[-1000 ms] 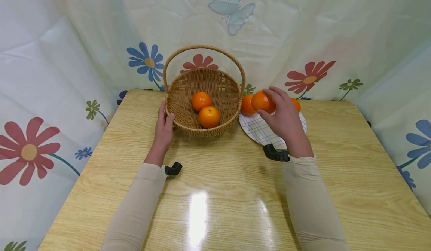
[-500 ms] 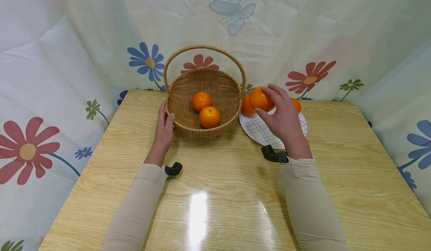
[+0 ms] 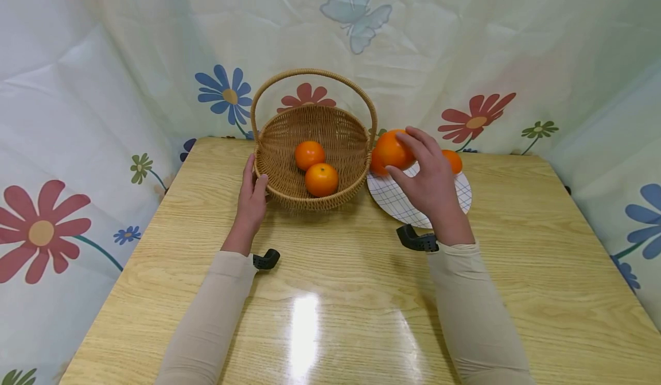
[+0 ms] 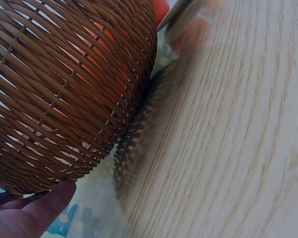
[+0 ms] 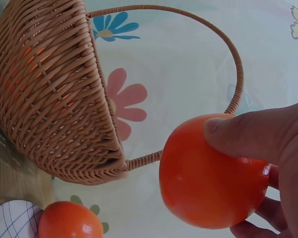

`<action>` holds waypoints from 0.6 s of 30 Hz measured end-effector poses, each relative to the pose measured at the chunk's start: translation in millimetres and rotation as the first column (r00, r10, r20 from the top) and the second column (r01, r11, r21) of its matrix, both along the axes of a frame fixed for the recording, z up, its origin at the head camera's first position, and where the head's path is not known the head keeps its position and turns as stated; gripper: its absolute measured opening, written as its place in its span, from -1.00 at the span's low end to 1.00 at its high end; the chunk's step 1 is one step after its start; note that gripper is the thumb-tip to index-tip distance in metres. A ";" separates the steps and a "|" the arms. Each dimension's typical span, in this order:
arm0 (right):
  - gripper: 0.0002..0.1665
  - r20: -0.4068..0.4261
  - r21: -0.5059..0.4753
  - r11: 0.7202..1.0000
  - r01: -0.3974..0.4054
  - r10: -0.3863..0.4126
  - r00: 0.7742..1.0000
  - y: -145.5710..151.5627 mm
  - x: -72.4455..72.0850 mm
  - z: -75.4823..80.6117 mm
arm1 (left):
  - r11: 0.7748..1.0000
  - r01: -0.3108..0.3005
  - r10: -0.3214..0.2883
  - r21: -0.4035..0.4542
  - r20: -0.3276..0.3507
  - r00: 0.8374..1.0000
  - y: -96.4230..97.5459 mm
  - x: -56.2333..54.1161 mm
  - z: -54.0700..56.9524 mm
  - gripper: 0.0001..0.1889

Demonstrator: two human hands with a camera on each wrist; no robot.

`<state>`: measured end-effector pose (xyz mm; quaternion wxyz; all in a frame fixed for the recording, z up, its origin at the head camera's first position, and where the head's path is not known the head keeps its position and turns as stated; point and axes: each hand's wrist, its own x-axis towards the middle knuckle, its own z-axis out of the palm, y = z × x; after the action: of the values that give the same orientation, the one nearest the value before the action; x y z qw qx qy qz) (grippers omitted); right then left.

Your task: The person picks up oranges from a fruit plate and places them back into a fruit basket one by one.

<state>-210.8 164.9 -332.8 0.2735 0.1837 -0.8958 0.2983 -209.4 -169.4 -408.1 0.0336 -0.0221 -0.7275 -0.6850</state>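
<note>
The wicker basket (image 3: 310, 202) stands at the back of the table, with two oranges, a rear one (image 3: 309, 155) and a front one (image 3: 321, 179), inside. Against its left side rests my left hand (image 3: 252, 201), fingers extended along the wicker, thumb at the front. My right hand (image 3: 432, 181) pinches an orange (image 3: 395, 149) between thumb and fingers, raised over the plate beside the basket's right rim. In the right wrist view, the thumb presses the glossy skin of this held orange (image 5: 208, 173). Below it, another orange (image 3: 378, 164) is partly hidden.
A round plate (image 3: 397, 198) with a blue grid pattern lies right of the basket. On its far right side sits one more orange (image 3: 453, 160), partly behind my right hand. The basket's tall handle (image 3: 312, 72) arches upward. A flowered curtain (image 3: 413, 58) hangs behind the table (image 3: 351, 293).
My right hand has moved a little left and up with its orange, closer to the basket. The left hand and the basket have stayed in place.
</note>
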 end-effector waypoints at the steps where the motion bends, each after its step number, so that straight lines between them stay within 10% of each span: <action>1: -0.33 -0.010 -0.003 1.000 -0.005 0.005 1.000 -0.6 -0.2 -0.7 | 1.000 0.000 0.000 0.001 -0.001 1.000 0.0 -0.2 -0.2 -0.37; 18: -0.30 -0.125 -0.031 0.997 -0.068 0.064 0.990 -11.4 -0.4 -2.9 | 1.000 -0.003 0.003 0.004 -0.013 1.000 -0.3 -0.8 -1.3 -0.37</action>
<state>-211.2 153.5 -335.6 0.3218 0.2265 -0.8652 0.3108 -210.2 -169.7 -409.4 0.0392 -0.0253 -0.7259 -0.6862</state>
